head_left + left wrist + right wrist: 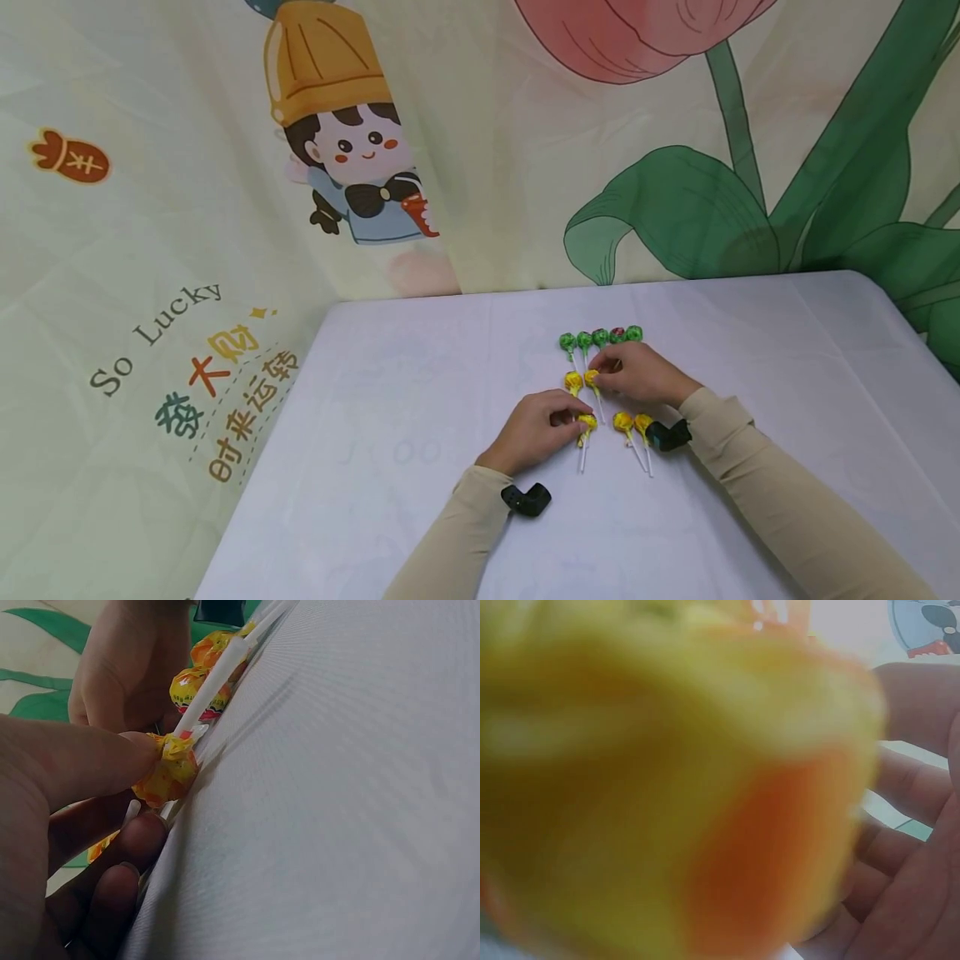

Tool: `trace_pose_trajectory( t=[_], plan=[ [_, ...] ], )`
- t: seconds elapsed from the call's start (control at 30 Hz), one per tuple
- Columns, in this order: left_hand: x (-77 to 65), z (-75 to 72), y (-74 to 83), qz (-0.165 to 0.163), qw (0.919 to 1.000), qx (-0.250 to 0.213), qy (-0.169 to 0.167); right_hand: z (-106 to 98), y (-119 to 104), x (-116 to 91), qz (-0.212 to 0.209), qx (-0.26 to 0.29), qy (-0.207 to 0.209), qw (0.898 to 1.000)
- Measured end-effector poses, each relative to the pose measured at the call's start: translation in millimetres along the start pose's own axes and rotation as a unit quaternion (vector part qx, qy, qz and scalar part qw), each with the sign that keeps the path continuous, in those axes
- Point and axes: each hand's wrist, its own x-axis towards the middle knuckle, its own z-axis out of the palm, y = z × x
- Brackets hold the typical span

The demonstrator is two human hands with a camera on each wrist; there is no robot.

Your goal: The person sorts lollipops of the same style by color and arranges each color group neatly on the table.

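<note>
My left hand (534, 431) pinches a yellow-wrapped lollipop (166, 780) between thumb and fingers, its white stick pointing towards me in the head view. Slightly farther back, my right hand (642, 373) has its thumb and fingertips on another yellow lollipop (592, 380). Just left of that one lies a further yellow lollipop (573, 382). Two more yellow lollipops (622, 423) lie side by side by the right wrist. A blurred yellow and orange wrapper (675, 780) fills most of the right wrist view, hiding the right fingertips there.
Behind the hands, several green-wrapped lollipops (584, 340) form a row, one of them showing red. All lie on a white-covered table (405, 367). A printed cloth (495, 167) hangs behind its far edge. Each wrist wears a small black camera (527, 500).
</note>
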Motion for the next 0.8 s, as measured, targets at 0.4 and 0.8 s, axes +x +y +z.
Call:
trace_pose_trajectory(
  t=[0.4,0.8],
  plan=[
    [-0.9,-0.3,2.0,0.002,0.9999,0.010,-0.002,2.1,1.2,1.8,0.003,-0.012,-0.004,1.000],
    [0.0,0.1,1.3,-0.008,0.9998,0.015,-0.008,2.2,0.0,1.1,-0.004,-0.004,-0.002,1.000]
  ],
)
